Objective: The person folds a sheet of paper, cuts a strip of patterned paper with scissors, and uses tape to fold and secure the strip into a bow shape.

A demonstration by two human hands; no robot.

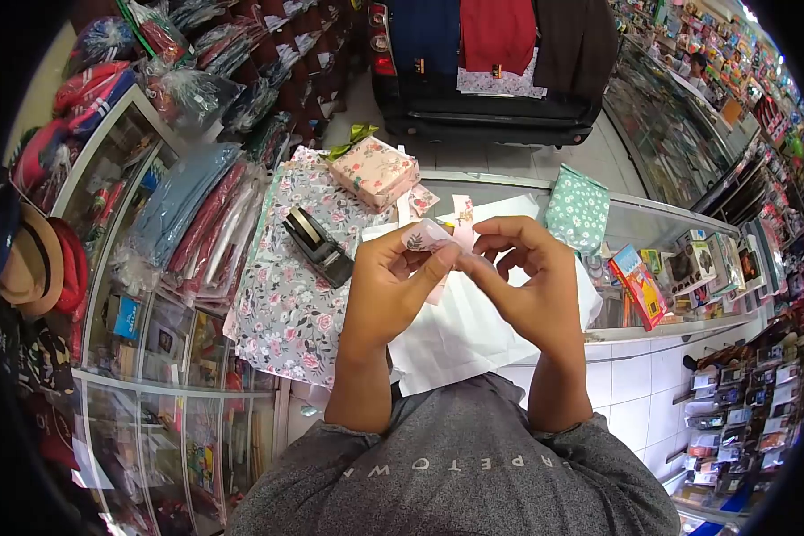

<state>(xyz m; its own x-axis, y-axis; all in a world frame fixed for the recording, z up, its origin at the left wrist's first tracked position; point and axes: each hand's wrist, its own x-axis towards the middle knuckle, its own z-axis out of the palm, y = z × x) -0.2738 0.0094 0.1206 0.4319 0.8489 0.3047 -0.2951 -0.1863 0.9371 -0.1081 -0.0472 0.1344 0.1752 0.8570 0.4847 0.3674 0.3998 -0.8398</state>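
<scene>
Both hands meet in front of the chest, above white paper (456, 335) on the glass counter. My left hand (393, 277) pinches a small strip of floral paper (426, 237), curled between thumb and fingers. My right hand (527, 272) has its thumb and fingertips closed on the other side of the same strip. A pink floral box (375, 171) sits just beyond, with a green ribbon (354, 139) at its back corner. Left of my hands a black tape dispenser (317, 246) lies on grey floral wrapping paper (286, 304).
A green floral packet (577, 210) and a red-yellow box (639, 286) lie on the counter's right part. Folded clothes in plastic (183, 214) are stacked at left. Beyond the counter stands a dark vehicle (496, 116) with garments over it.
</scene>
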